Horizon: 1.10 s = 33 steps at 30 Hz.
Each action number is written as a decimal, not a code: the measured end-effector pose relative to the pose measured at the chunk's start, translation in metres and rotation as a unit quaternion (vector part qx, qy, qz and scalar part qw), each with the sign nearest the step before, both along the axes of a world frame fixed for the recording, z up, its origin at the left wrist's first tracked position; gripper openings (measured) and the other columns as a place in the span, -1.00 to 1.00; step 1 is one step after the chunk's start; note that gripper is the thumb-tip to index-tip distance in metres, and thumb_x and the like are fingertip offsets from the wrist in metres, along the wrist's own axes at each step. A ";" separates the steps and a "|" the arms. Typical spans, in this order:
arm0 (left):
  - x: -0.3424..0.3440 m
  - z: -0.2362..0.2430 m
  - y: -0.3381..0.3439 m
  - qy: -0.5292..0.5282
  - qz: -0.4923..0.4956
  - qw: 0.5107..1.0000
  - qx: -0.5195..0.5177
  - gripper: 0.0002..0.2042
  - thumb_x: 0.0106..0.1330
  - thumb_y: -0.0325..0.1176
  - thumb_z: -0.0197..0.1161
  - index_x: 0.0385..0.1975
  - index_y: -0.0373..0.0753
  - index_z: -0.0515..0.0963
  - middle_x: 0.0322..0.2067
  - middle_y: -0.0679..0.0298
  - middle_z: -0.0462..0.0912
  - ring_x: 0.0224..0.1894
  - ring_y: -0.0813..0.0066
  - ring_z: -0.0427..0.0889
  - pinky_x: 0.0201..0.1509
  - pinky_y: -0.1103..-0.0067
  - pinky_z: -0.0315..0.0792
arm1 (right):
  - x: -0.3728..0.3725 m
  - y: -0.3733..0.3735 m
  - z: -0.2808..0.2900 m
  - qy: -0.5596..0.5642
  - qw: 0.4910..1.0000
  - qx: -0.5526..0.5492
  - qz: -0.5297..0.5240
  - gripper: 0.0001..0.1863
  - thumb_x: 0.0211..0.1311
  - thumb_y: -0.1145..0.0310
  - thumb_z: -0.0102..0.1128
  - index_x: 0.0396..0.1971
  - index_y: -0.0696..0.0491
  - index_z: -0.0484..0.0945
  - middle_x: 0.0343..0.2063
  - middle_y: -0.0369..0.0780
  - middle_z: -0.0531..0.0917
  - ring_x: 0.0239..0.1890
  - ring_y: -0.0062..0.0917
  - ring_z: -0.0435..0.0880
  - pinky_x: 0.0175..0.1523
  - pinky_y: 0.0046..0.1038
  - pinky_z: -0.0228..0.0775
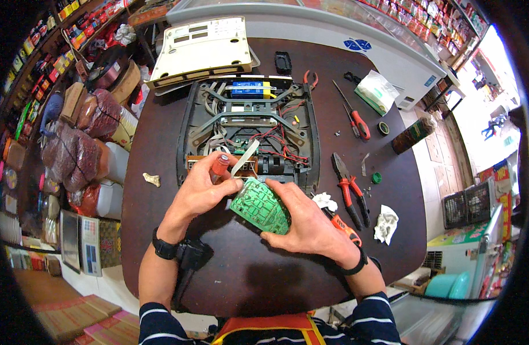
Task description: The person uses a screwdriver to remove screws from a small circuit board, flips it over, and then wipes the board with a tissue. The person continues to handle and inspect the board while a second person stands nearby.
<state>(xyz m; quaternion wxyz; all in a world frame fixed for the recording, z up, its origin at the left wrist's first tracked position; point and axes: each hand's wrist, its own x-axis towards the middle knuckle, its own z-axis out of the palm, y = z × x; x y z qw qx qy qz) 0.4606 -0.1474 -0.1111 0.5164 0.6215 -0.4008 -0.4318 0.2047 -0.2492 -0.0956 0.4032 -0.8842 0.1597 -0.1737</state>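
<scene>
My right hand (307, 218) grips a green circuit board (257, 206) by its right side, tilted above the table's near half. In my closed left hand (196, 192) is a red-handled tool (220, 164), which looks like a screwdriver; its tip is hidden. My left thumb and fingertips come close to the board's upper left corner, where a pale ribbon cable (245, 158) rises. Just beyond both hands lies an opened black device base (250, 123), showing a blue battery pack (250, 89), red and black wires and a metal frame.
A cream device cover (201, 49) rests at the back left. Along the right lie red-handled pliers (349, 190), a screwdriver (359, 123), a green cap (376, 177), crumpled tissue (386, 225) and a dark can (412, 135). Small red pliers (311, 79) lie by the base's far corner.
</scene>
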 end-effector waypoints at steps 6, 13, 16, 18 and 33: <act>0.007 0.000 0.001 -0.065 0.001 0.997 0.031 -0.79 0.38 -0.42 0.54 -0.12 -0.32 0.65 -0.34 0.42 0.68 -0.31 0.72 0.56 -0.21 0.61 0.50 | -0.001 0.000 0.002 0.032 0.999 -0.012 0.021 -0.01 0.04 0.26 0.68 0.47 0.25 0.38 0.16 0.12 0.65 0.19 0.07 0.71 0.30 -0.12 0.60; 0.005 0.003 0.003 -0.019 -0.010 0.999 -0.045 -0.85 0.45 -0.44 0.50 -0.17 -0.30 0.64 -0.33 0.44 0.68 -0.30 0.73 0.57 -0.19 0.62 0.49 | -0.004 -0.003 0.006 0.033 0.998 -0.016 0.048 -0.08 0.09 0.26 0.61 0.46 0.21 0.41 0.20 0.12 0.64 0.21 0.10 0.70 0.29 -0.10 0.62; 0.004 0.003 0.003 -0.004 -0.012 0.998 -0.058 -0.86 0.48 -0.45 0.48 -0.15 -0.28 0.63 -0.32 0.45 0.67 -0.30 0.73 0.56 -0.19 0.63 0.48 | 0.000 -0.003 0.004 -0.022 0.997 -0.024 0.064 -0.11 0.11 0.29 0.55 0.47 0.18 0.41 0.25 0.11 0.59 0.23 0.10 0.69 0.29 -0.10 0.63; 0.003 0.002 0.002 0.012 -0.009 0.999 -0.040 -0.87 0.49 -0.45 0.47 -0.14 -0.27 0.63 -0.32 0.46 0.67 -0.30 0.73 0.56 -0.19 0.63 0.47 | -0.001 -0.002 0.005 -0.002 0.998 -0.030 0.063 -0.11 0.11 0.29 0.53 0.48 0.17 0.41 0.28 0.11 0.56 0.23 0.09 0.68 0.30 -0.10 0.63; -0.003 -0.002 0.000 0.040 0.011 0.998 -0.055 -0.90 0.55 -0.48 0.40 -0.06 -0.29 0.63 -0.27 0.45 0.70 -0.25 0.74 0.61 -0.15 0.65 0.51 | 0.000 0.000 0.005 -0.016 0.989 -0.142 0.028 -0.24 0.07 0.31 0.51 0.37 0.01 0.54 0.27 0.08 0.55 0.20 0.05 0.70 0.20 -0.06 0.70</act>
